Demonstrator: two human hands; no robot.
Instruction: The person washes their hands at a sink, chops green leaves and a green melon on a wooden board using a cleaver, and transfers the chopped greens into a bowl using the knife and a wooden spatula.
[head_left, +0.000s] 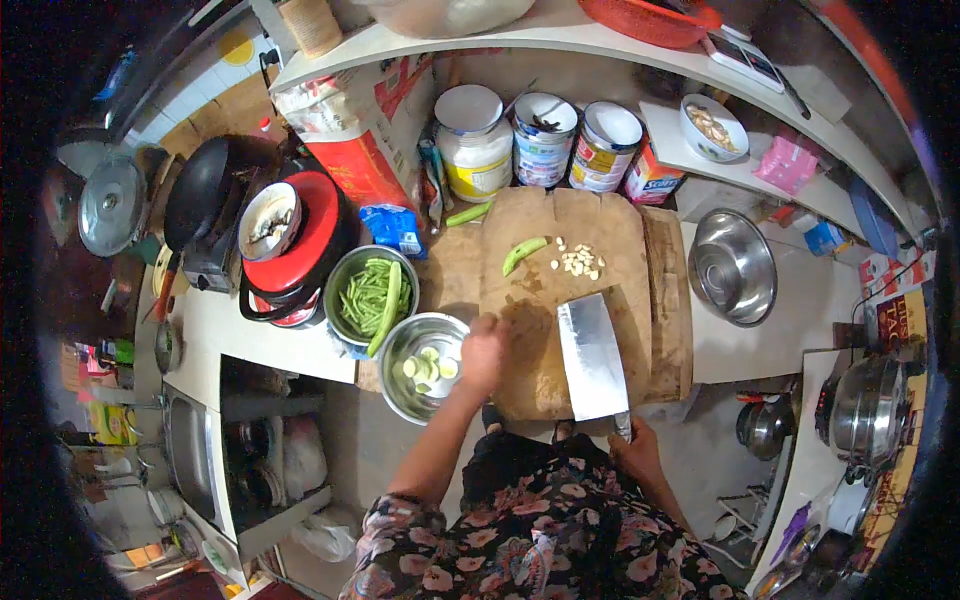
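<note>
My right hand grips the handle of a cleaver, whose broad blade lies over the wooden chopping board. My left hand is at the right rim of a steel bowl that holds pieces of pale green vegetable; its fingers are blurred, so whether they hold anything is unclear. Peeled garlic cloves and a curved green vegetable piece rest towards the board's far side. Another green piece lies by the board's far left corner. Cut green beans fill a second steel bowl, with a long green pepper-like vegetable on top.
An empty steel basin stands right of the board. Behind it are tins and a white-lidded jar. At left, a small bowl sits on a red-lidded pot, beside a black wok. A shelf overhangs the back.
</note>
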